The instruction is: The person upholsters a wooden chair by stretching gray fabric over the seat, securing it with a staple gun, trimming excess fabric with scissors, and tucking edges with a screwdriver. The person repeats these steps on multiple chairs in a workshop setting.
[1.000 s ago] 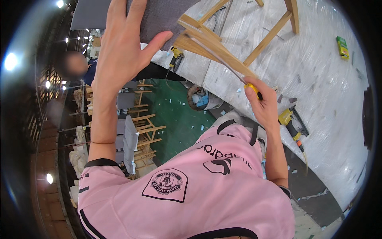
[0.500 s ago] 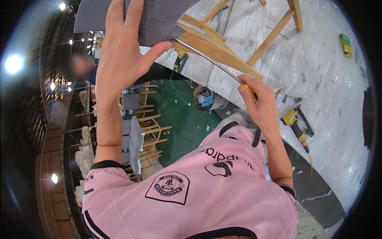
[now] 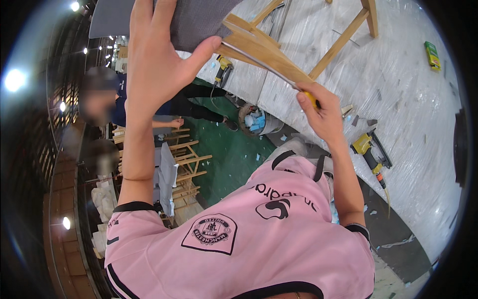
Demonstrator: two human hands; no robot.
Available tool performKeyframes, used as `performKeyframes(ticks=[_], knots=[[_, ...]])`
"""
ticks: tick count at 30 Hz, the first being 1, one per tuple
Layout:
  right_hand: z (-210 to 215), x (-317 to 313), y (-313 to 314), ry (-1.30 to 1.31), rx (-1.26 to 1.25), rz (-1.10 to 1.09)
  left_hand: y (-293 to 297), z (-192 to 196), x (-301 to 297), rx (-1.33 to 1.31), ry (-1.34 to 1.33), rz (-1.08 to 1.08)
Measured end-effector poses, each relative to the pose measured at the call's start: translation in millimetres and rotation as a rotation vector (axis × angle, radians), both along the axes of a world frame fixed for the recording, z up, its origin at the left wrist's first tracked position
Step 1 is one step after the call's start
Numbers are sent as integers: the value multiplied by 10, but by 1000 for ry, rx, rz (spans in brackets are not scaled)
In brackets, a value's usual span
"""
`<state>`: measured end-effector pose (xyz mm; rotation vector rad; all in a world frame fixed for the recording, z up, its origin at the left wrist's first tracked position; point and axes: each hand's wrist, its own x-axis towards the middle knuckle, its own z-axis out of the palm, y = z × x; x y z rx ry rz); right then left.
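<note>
My right hand [image 3: 322, 110] is closed round the yellow handle [image 3: 312, 99] of a long screwdriver. Its thin metal shaft [image 3: 271, 68] runs up and left along a wooden chair frame [image 3: 259, 47], and the tip is hidden behind my left thumb. My left hand [image 3: 162, 62] lies spread on the dark grey fabric [image 3: 199, 22] of the upholstered chair part, thumb out towards the shaft; its fingertips are cut off by the upper edge. The chair lies tipped on the worktable, its wooden legs pointing away to the right.
Plastic film covers the worktable [image 3: 398, 99]. On it are two yellow-black staple guns [image 3: 367, 152] with hoses and a green-yellow box [image 3: 432, 55]. Below the edge stands a bucket [image 3: 266, 122] of blue scraps. Another person [image 3: 174, 104] stands left, near several stacked chairs [image 3: 186, 159].
The screwdriver's tip has slipped out of sight behind my left thumb, and my right hand has moved slightly up. The other person has come further into view on the left.
</note>
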<state>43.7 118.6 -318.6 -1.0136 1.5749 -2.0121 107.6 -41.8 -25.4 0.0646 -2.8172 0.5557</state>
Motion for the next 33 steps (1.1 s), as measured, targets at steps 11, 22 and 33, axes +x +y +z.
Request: performKeyframes(ticks=[11,22,33], knots=[[306,-81,377,75,160,-141,85,-8,-28,-31,22,130],[197,-132,199,139,113,-174,58,-19,-9,-34,23,119],[-123,-62,-613,123,-199,-184,30,-81,-80,20,63,-75]])
